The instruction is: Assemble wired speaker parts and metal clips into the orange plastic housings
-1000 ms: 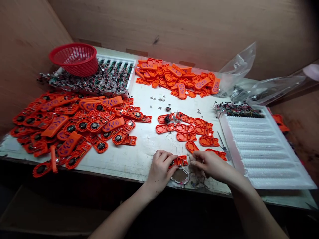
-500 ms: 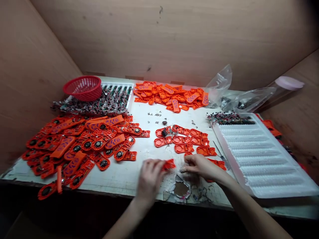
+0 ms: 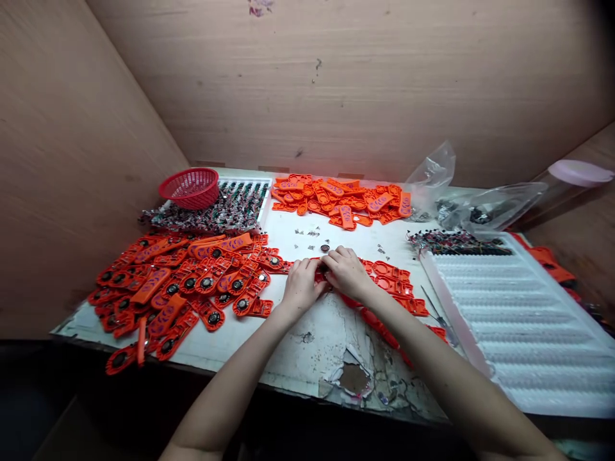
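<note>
Both hands meet over the left end of the rows of orange plastic casing halves (image 3: pixel 391 272) at the middle of the table. My left hand (image 3: pixel 303 283) is closed, its fingertips at an orange casing half (image 3: pixel 320 274) that is mostly covered. From the other side, my right hand (image 3: pixel 343 274) reaches in with its fingers bent together over the same spot. Something small and dark shows between the fingertips, but I cannot tell what it is. Just beyond the hands lies a small round speaker (image 3: pixel 325 248), with tiny metal screws (image 3: pixel 312 232) scattered behind it.
At left lies a heap of orange casings with speakers (image 3: pixel 168 288). Behind it, a red basket (image 3: pixel 189 189) rests on a tray of wired circuit boards (image 3: pixel 240 205). More casings (image 3: pixel 336 192) lie at the back. A screwdriver (image 3: pixel 439 314) lies beside a white foam tray (image 3: pixel 519 320); plastic bags (image 3: pixel 435 173) stand behind.
My hands have moved away from the front edge, up to the left end of the casing rows, and come together. The orange casing half seen in my left hand is no longer distinct. The view has shifted.
</note>
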Available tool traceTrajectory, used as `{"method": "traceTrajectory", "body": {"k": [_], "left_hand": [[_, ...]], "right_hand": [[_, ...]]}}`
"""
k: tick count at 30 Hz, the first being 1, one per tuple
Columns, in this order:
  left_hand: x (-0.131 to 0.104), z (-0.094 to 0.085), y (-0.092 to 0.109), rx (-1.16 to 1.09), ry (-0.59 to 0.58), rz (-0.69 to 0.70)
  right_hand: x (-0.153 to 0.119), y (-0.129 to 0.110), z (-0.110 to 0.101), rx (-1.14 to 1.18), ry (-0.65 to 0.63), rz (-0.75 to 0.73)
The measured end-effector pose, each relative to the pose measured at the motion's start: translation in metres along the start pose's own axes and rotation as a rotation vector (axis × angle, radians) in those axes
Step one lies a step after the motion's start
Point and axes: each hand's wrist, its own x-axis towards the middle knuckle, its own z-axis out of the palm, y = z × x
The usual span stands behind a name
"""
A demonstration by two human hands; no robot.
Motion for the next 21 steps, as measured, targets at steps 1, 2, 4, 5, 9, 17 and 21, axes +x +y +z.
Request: {"method": "traceTrajectory", "body": {"k": [1, 2, 4, 5, 9, 17, 21], "left_hand": [[0.005, 0.001, -0.003, -0.023, -0.005, 0.008], [0.010, 0.001, -0.007, -0.043, -0.011, 0.020], [0.017, -0.001, -0.012, -0.098, -0.025, 0.044], [0.020, -0.002, -0.014, -0.126, -0.032, 0.058], [0.031, -0.004, -0.015, -0.223, -0.052, 0.113], [0.030, 0.005, -0.012, -0.178, -0.026, 0.075], [0.023, 0.006, -0.016, -0.150, -0.067, 0.070]], "right_hand": [[0.000, 0.004, 0.001, 0.026, 0.006, 0.003], [-0.001, 0.009, 0.002, 0.057, 0.014, 0.009], [-0.003, 0.018, 0.000, 0.131, 0.034, 0.028], [-0.005, 0.022, -0.001, 0.171, 0.042, 0.037], [-0.008, 0.029, -0.008, 0.304, 0.040, 0.047], [-0.012, 0.028, -0.008, 0.230, 0.021, 0.066], [-0.016, 0.031, -0.003, 0.231, 0.016, 0.026]]}}
